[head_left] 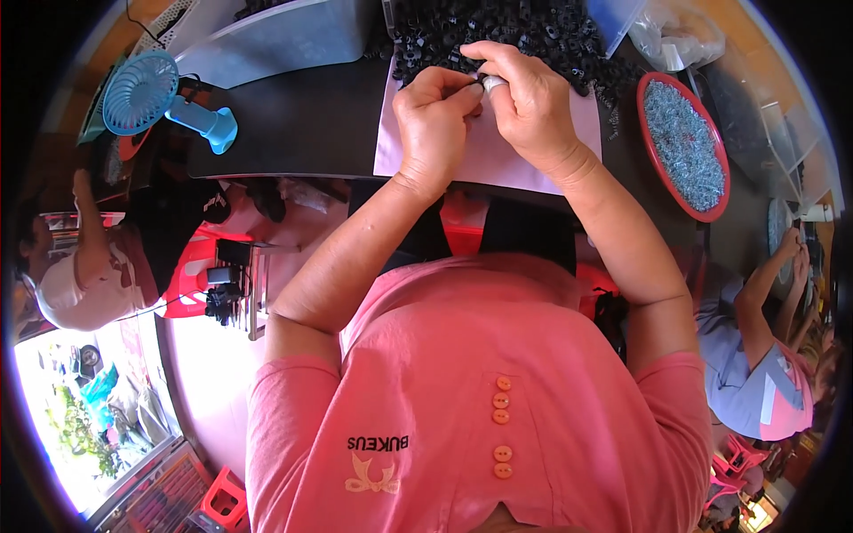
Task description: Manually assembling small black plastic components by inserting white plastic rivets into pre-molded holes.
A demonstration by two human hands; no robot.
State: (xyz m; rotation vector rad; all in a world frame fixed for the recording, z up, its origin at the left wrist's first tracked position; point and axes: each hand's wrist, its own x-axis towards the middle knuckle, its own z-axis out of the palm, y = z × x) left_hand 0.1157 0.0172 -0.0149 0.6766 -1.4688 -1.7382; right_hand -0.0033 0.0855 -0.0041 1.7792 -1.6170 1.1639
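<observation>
My left hand (432, 123) is closed, its thumb and index finger pinched on a small black piece (481, 78). My right hand (537, 111) meets it from the other side, thumb and index finger on the same piece, with a white wrap on one digit. The fingers cover most of the piece, so its exact kind is hidden. Both hands are over a pale pink sheet (391, 147) on the dark table (306, 124). Just beyond them spreads a heap of small black plastic parts (524, 31).
At right, a red oval tray (653, 164) holds many small silvery metal pieces (684, 142). A blue fan (142, 93) stands at left by a grey-blue bin (284, 44). Clear plastic bags (680, 40) lie far right. Other people sit at both sides.
</observation>
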